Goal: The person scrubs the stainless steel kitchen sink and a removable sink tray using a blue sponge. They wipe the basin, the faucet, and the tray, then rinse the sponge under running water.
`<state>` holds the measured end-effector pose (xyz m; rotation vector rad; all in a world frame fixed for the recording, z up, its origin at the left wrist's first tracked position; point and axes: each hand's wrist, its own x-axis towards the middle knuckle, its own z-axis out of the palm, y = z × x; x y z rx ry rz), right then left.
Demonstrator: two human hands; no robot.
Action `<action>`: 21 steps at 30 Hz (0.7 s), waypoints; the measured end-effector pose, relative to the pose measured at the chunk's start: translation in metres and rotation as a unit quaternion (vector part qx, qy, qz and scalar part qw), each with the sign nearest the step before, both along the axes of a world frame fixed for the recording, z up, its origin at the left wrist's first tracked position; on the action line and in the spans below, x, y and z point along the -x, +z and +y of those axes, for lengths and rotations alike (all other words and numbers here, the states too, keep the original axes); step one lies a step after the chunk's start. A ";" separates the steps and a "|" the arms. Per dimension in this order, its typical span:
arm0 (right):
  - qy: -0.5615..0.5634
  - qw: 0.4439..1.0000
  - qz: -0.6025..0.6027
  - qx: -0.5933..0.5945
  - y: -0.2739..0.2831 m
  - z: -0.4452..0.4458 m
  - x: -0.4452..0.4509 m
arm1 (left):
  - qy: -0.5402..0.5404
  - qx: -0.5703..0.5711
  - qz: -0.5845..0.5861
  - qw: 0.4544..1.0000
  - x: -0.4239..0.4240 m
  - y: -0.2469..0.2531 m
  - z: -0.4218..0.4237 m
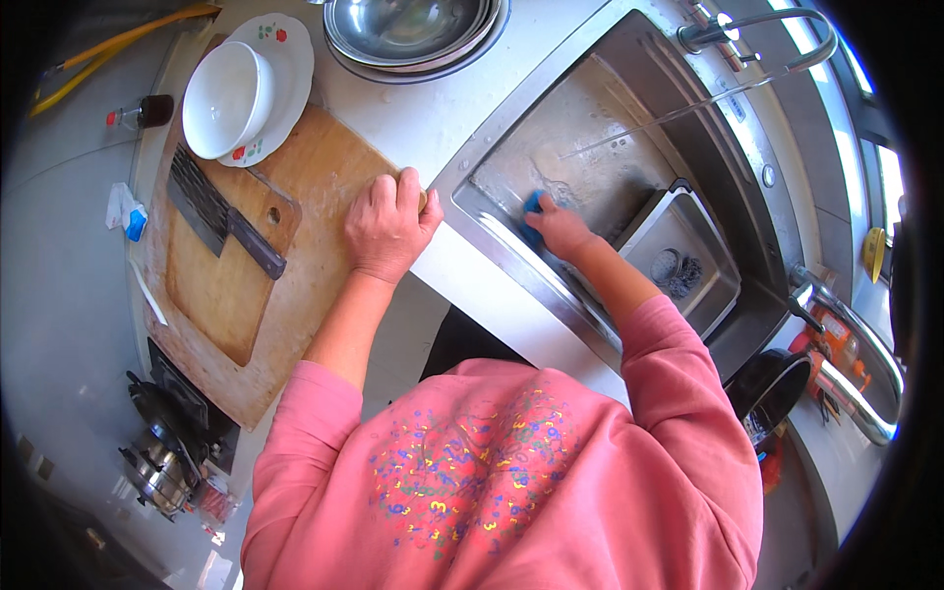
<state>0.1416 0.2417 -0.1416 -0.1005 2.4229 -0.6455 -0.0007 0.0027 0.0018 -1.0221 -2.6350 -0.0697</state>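
Observation:
My left hand (391, 221) is closed over the corner of a large wooden board (332, 158) on the counter, its fingers curled at the edge. Inside the steel sink (509, 273), my right hand (564, 225) presses a blue cloth or sponge (532, 214) against the wet basin floor near the front wall. A thin stream of water runs from the curved faucet (815, 55) into the basin, beyond that hand. On the large board lie a smaller wooden board (214, 317) and a cleaver (203, 199), its dark handle towards me.
A white bowl (225, 103) rests on a flowered plate (291, 70) at the board's far end. Stacked metal bowls (413, 33) stand behind. A steel tray (708, 243) with a strainer and scourer sits in the sink's right part. A black pan (771, 391) is at right.

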 end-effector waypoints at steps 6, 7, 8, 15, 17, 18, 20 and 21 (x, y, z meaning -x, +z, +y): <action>0.162 0.956 -0.203 -0.138 -0.005 0.009 -0.046 | -0.006 -0.008 -0.004 1.000 0.001 0.002 0.001; 0.179 0.947 -0.227 -0.144 -0.003 0.006 -0.042 | -0.006 -0.008 -0.005 1.000 0.001 0.001 0.001; 0.189 0.950 -0.214 -0.131 -0.002 0.007 -0.035 | -0.006 -0.014 -0.002 1.000 0.002 0.000 0.000; -0.180 0.975 0.080 0.104 -0.011 0.002 0.025 | -0.006 -0.013 -0.004 1.000 0.000 -0.001 0.001; -0.165 0.976 0.097 0.107 -0.020 -0.006 0.015 | -0.006 -0.010 0.000 1.000 0.002 0.001 0.000; -0.160 0.976 0.103 0.104 -0.018 -0.006 0.009 | -0.007 -0.018 -0.001 1.000 0.002 -0.002 0.000; -0.073 0.995 0.005 0.072 -0.012 0.008 0.001 | -0.008 -0.021 -0.006 1.000 0.001 -0.005 -0.001; -0.033 0.997 -0.045 0.054 -0.008 0.019 -0.005 | -0.011 -0.018 -0.010 1.000 0.000 -0.004 0.000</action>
